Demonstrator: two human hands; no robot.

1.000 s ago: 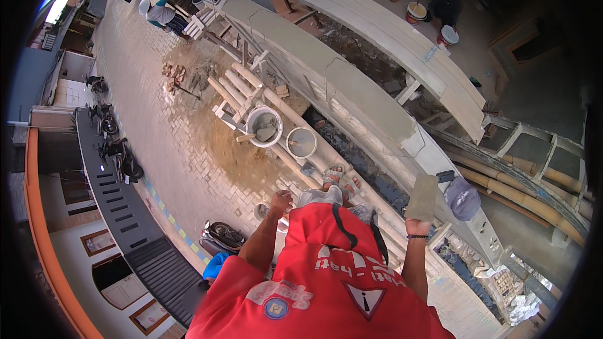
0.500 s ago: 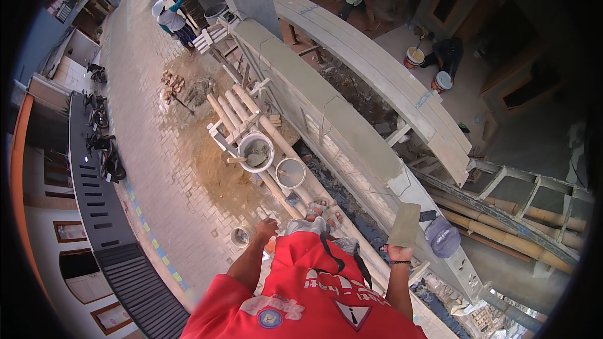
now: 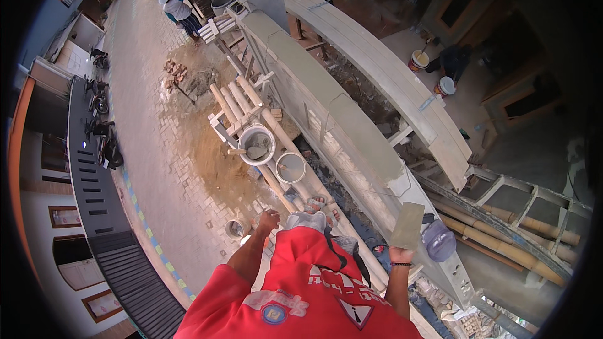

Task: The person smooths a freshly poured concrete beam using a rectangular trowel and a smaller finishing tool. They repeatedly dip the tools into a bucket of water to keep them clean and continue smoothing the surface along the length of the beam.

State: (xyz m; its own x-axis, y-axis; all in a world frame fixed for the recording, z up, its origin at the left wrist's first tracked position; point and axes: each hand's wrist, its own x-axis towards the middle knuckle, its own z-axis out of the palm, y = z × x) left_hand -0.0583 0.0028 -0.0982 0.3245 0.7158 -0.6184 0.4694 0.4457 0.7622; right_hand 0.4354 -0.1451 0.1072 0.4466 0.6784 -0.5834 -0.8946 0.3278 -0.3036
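Observation:
My right hand [image 3: 401, 255] grips a rectangular grey plastering float [image 3: 408, 226], its flat face turned up. The float is beside the near end of a long concrete beam [image 3: 358, 119], whose top carries smooth grey-green plaster. Whether the float touches the beam I cannot tell. A dark purple rounded bundle [image 3: 438, 241] rests on the beam just right of the float. My left hand [image 3: 269, 220] hangs empty at my left side, its fingers loosely bent and apart. Ahead of it, a white bucket [image 3: 257, 144] holds grey mortar and a wooden-handled tool; a second bucket [image 3: 291, 167] contains cloudy water.
I stand high on bamboo scaffold poles [image 3: 286, 141]. Below lie a sand pile [image 3: 220, 172] and a small bucket [image 3: 237, 229] on the paving. A person in a white hat [image 3: 176, 9] works far left; another crouches near paint buckets [image 3: 446, 86]. Motorcycles [image 3: 110, 147] line the left wall.
The float and my right hand have shifted slightly. My left hand has risen a little, with its fingers more bent. The person at the back has moved left, and the view has tilted slightly.

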